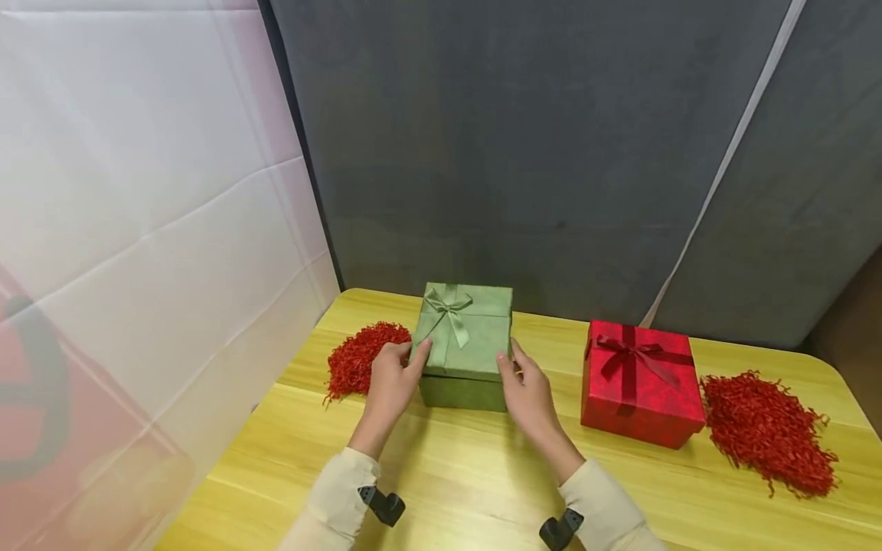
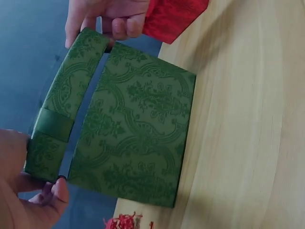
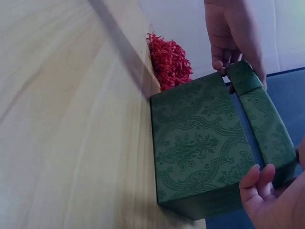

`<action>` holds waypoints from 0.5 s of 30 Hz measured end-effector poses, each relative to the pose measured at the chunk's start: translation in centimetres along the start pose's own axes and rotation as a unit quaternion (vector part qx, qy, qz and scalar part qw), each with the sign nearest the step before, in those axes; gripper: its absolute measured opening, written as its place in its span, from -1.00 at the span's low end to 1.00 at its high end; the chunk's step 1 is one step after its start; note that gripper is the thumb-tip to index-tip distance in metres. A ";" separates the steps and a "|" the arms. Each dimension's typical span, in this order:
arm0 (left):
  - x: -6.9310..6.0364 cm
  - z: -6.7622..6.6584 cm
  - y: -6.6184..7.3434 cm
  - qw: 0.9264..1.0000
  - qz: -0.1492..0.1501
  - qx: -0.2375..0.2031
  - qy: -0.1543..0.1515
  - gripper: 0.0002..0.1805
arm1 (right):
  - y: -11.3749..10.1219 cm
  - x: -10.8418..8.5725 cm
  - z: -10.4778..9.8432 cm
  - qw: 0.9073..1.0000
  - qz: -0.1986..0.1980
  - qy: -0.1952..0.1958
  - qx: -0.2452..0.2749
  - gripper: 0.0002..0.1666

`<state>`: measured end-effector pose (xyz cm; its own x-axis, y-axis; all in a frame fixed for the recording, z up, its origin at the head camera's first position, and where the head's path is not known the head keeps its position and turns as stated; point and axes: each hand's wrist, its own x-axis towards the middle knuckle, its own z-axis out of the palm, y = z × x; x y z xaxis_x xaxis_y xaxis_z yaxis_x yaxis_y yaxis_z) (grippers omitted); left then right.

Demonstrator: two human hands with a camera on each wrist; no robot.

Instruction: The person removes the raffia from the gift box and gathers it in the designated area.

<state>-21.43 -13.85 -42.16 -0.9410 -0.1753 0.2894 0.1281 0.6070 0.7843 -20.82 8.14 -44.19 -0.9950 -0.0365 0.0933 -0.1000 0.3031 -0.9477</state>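
A green gift box (image 1: 463,393) with a damask pattern stands on the table. Its lid (image 1: 475,315), tied with a pale green ribbon bow, sits slightly raised, and both wrist views show a narrow gap between lid and box. My left hand (image 1: 396,378) grips the lid at its left side, thumb on top. At the right side my right hand (image 1: 532,390) holds the lid the same way, with fingertips (image 3: 257,179) near the lid's lower edge. The inside of the box is hidden.
A red gift box (image 1: 641,383) with a dark red bow stands to the right. Shredded red paper lies in one heap (image 1: 768,432) beside it and another heap (image 1: 360,360) left of the green box. Behind the wooden table (image 1: 462,474) rises a grey partition (image 1: 517,153).
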 end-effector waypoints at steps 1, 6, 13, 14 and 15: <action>0.0 0.2 0.1 1.000 -0.001 -0.001 0.001 -0.42 | 0.0 0.0 -0.1 1.000 0.002 0.002 -0.004 -0.22; -0.3 0.7 0.4 1.000 -0.001 0.000 0.012 -0.43 | 0.3 0.4 -0.2 1.000 0.021 0.004 -0.022 -0.26; -0.7 0.6 0.2 0.999 -0.011 0.018 0.031 -0.42 | 0.3 0.8 0.2 0.999 0.024 -0.025 -0.037 -0.26; -0.7 0.5 0.1 0.999 -0.013 0.018 0.031 -0.42 | 0.3 0.9 0.3 0.998 0.026 -0.030 -0.040 -0.26; -0.7 0.5 0.0 0.999 -0.013 0.021 0.032 -0.42 | 0.4 0.9 0.4 0.998 0.026 -0.034 -0.045 -0.26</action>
<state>-20.92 -13.35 -42.64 -0.9219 -0.2397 0.3043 0.0889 0.6337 0.7685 -21.80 7.84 -44.57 -0.9964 -0.0821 0.0200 -0.0506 0.3905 -0.9192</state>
